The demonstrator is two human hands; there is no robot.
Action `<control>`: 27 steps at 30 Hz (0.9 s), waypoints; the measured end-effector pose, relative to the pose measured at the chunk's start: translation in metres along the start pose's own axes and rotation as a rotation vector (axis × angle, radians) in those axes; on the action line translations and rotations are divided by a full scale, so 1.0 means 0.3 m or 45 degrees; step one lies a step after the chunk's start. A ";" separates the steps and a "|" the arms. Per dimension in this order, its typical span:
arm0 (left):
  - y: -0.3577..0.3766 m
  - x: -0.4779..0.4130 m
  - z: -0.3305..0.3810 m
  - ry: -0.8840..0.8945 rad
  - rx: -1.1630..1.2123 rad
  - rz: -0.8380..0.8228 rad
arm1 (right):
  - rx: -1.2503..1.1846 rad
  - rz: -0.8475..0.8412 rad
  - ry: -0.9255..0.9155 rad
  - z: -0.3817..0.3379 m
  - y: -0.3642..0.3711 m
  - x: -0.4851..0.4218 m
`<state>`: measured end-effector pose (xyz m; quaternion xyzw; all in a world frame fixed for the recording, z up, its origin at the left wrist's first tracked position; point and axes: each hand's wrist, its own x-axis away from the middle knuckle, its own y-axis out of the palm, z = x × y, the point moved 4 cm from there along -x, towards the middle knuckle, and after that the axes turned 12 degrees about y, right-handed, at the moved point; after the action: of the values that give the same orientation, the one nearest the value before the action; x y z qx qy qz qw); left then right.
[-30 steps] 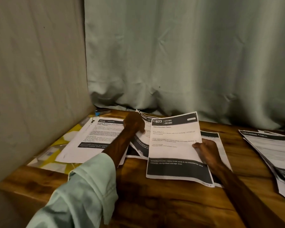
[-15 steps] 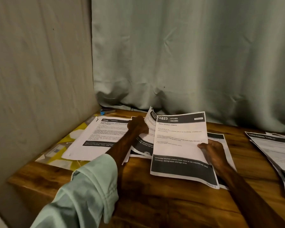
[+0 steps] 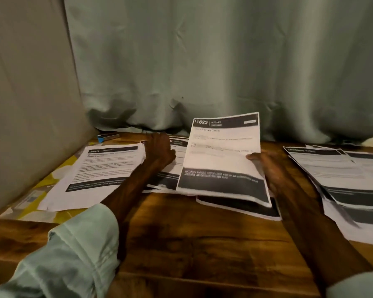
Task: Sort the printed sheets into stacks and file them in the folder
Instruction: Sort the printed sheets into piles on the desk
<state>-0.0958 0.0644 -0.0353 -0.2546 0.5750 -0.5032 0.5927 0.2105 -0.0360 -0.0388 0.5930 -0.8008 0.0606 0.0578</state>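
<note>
1 printed sheet (image 3: 220, 151), headed "1623 KITCHEN" with a dark band near its bottom, is tilted up off the table (image 3: 192, 244) at centre right. The right hand (image 3: 271, 168) has it by the right edge: the thumb lies on the printed face and the fingers go behind, so this grip is closed on the paper. Its lower edge hangs just above more sheets (image 3: 246, 206) lying flat beneath it.

The left hand (image 3: 159, 151) sits knuckles up on a middle stack (image 3: 170, 179), between the raised sheet and a left pile (image 3: 103, 168) whose top page is headed "2945". I cannot tell whether this grip pinches any paper or only rests there, because the fingertips are hidden. A pale green sleeve (image 3: 73, 254) covers the left forearm.

The left pile lies partly on a yellow patterned surface (image 3: 52, 181) beside the wall (image 3: 26, 93); whether that is the folder I cannot tell. A right pile (image 3: 342, 179), loosely fanned, lies well apart near the table's right side. A small blue object (image 3: 105, 137) lies at the back left, near the foot of the curtain (image 3: 202, 61).
</note>
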 end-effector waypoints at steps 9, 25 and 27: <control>0.065 0.038 0.373 0.239 0.414 -0.281 | -0.058 0.383 0.197 -0.059 -0.350 0.034; 0.162 0.084 0.472 0.076 0.098 -0.613 | -0.003 0.412 0.348 0.130 -0.389 0.045; 0.178 0.088 0.486 0.091 0.047 -0.606 | -0.005 0.413 0.346 0.134 -0.389 0.041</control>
<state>0.0527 0.0200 -0.0631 -0.3542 0.5102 -0.6479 0.4411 0.3178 -0.0881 -0.0731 0.4426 -0.8707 0.1469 0.1560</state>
